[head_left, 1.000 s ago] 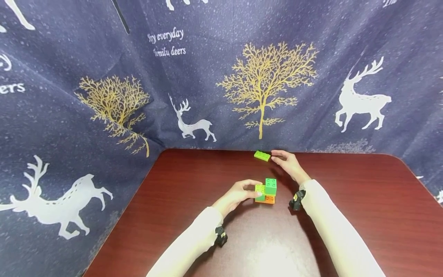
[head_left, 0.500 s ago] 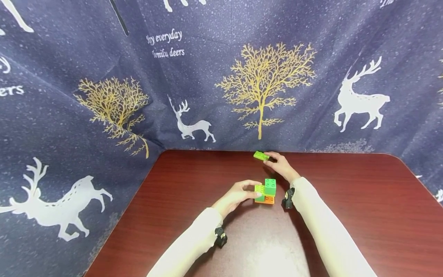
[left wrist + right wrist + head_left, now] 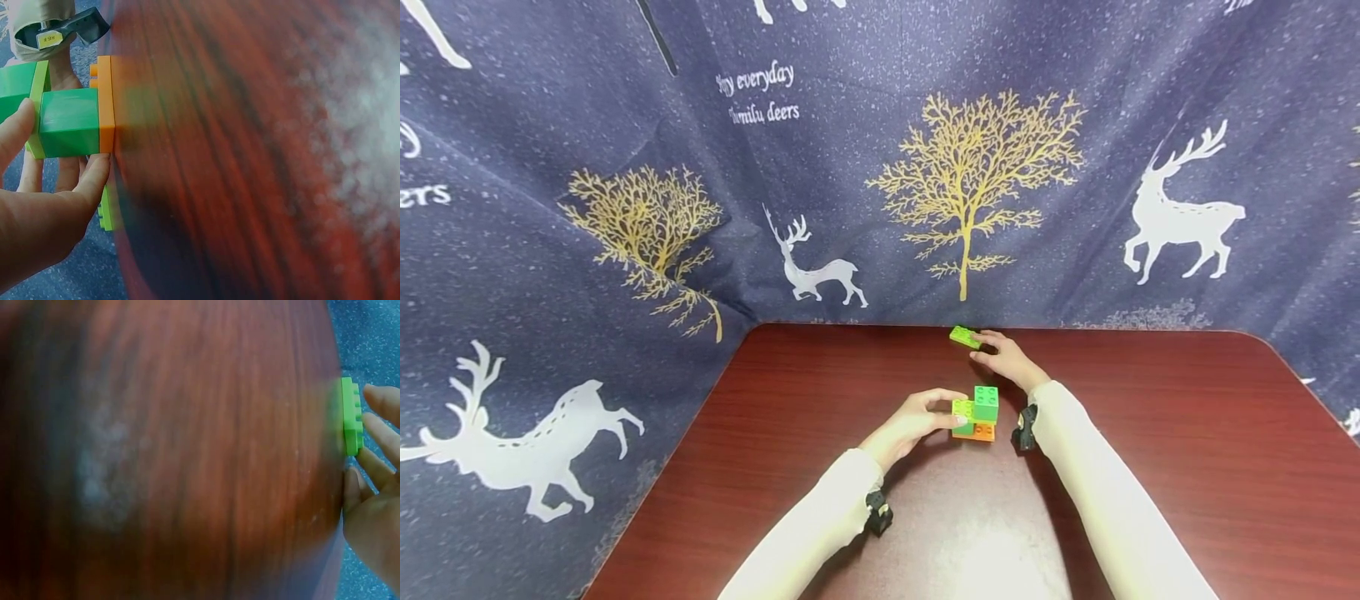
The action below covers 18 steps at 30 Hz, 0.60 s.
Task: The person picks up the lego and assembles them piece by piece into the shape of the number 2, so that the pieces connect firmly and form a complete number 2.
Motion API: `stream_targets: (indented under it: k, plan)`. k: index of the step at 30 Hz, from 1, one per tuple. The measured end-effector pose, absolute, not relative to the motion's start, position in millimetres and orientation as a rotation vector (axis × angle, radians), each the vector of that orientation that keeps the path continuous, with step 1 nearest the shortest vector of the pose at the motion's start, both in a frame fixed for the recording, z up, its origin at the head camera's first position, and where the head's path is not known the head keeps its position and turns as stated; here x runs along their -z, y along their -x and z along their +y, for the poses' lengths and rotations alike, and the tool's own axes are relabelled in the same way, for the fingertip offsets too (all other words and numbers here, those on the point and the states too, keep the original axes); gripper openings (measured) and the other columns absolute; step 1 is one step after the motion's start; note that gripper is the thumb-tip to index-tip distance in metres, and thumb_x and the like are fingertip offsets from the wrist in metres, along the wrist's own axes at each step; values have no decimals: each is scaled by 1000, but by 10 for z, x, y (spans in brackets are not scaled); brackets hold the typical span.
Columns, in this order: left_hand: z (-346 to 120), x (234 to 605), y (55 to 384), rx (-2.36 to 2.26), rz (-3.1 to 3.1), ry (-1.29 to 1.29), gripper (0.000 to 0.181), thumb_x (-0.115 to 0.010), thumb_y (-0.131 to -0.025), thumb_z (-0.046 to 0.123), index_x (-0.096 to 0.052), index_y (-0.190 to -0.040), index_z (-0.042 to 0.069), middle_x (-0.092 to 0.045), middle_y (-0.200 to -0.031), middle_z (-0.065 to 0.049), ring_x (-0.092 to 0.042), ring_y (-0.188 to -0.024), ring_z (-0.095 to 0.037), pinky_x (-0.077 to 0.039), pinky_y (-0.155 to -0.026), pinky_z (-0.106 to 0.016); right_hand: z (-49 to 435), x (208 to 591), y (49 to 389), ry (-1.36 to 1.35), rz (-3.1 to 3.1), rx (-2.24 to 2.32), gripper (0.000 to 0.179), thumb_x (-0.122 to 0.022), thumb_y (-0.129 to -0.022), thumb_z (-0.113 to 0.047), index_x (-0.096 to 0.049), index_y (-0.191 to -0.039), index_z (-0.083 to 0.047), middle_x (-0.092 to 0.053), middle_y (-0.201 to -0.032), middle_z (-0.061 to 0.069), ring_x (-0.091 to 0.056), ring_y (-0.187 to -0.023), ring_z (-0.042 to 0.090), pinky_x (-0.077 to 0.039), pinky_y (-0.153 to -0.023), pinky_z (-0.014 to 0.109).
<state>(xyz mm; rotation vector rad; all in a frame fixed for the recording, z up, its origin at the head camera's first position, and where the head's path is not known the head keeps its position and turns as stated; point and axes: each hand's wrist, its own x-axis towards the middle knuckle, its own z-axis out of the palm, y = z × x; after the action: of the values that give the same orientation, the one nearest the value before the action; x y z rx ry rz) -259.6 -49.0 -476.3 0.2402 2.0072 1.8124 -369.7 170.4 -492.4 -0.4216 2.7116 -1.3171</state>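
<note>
My left hand (image 3: 917, 421) grips a small stack of toy building bricks, its thumb on the near side in the head view. An orange flat brick (image 3: 107, 109) forms the base, standing on the table. Above it come a green brick (image 3: 70, 122), a lime flat brick (image 3: 39, 115) and an upper green brick (image 3: 987, 404) offset to the right. Toward the table's far edge lies a loose lime flat brick (image 3: 964, 337), studs up. My right hand (image 3: 1011, 362) reaches over it, fingers loosely spread and fingertips right at its studded top in the right wrist view (image 3: 359, 415).
The reddish-brown wooden table (image 3: 820, 375) ends just beyond the loose brick, against a dark blue curtain (image 3: 865, 167) printed with deer and trees. Each wrist wears a black camera, the left one (image 3: 878, 512) close above the tabletop.
My right hand has moved left from beside the loose lime brick until its fingers are over the brick's right end. My left hand keeps holding the stack in the same place.
</note>
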Motion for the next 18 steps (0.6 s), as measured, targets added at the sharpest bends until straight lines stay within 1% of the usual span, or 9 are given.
stream_targets:
  k: [5,8,11,15,18]
  plan:
    - [-485,4762,2589,-1817,2000,-243,38,-76,-80,7,-68,-117,12,-66,-106,-3,-63,-86,-11,-51,-80,-27,1703,4922,3673,422,2751,1347,47,-60,-94,-17,-50,-137,2,-36,-145,27,-32,-133,44,-31,-106,57]
    - [-483,4769,2584,-1826,2001,-243,37,-75,-80,6,-69,-117,11,-66,-107,-4,-63,-87,-12,-51,-80,-27,1706,4925,3671,407,2765,1368,43,-61,-93,-14,-54,-132,3,-41,-141,26,-41,-127,42,-40,-99,52]
    - [-484,4769,2580,-1838,2002,-239,37,-75,-80,5,-69,-116,10,-66,-107,-5,-63,-87,-12,-51,-80,-27,1712,4921,3676,356,2738,1416,40,-63,-92,-12,-57,-129,3,-45,-138,26,-51,-114,40,-47,-90,48]
    - [-485,4757,2575,-1835,2013,-231,37,-76,-80,5,-69,-116,10,-65,-109,-5,-62,-87,-13,-51,-81,-28,1728,4913,3678,283,2740,1425,38,-66,-90,-11,-60,-125,2,-46,-136,26,-56,-101,36,-48,-85,44]
    - [-482,4747,2569,-1825,2026,-230,37,-76,-80,6,-69,-116,10,-64,-110,-4,-62,-87,-13,-51,-81,-29,1748,4910,3668,231,2760,1397,36,-67,-89,-11,-62,-122,2,-47,-135,26,-59,-95,31,-49,-82,40]
